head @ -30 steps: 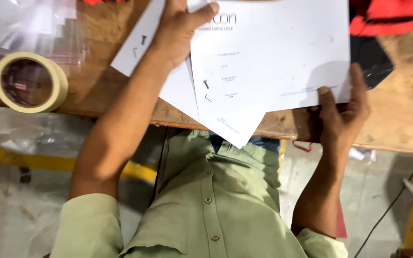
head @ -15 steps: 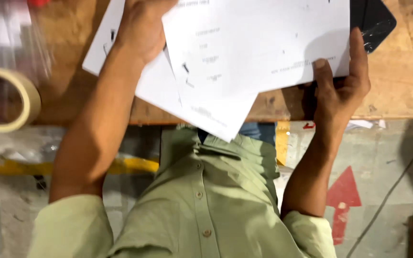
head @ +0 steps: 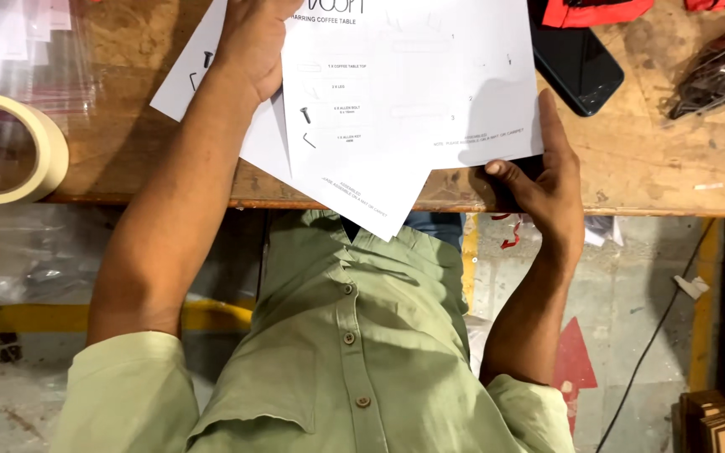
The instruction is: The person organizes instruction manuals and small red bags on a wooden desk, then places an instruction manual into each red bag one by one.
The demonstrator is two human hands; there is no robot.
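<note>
Paper sheets handled at the wooden table's near edge.
I see the left hand (head: pixel 249 46) pressed flat, fingers hidden, on smooth white sheets (head: pixel 404 92); the right hand (head: pixel 547 189) pinches their corner. Tape roll (head: pixel 10 147) sits left.

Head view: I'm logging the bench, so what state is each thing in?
White printed paper sheets: fanned out, overhanging the wooden table edge.
Left hand: pressing flat on the sheets.
Right hand: gripping the top sheet's corner.
Cream masking tape roll: lying flat.
Black phone: screen dark.
</note>
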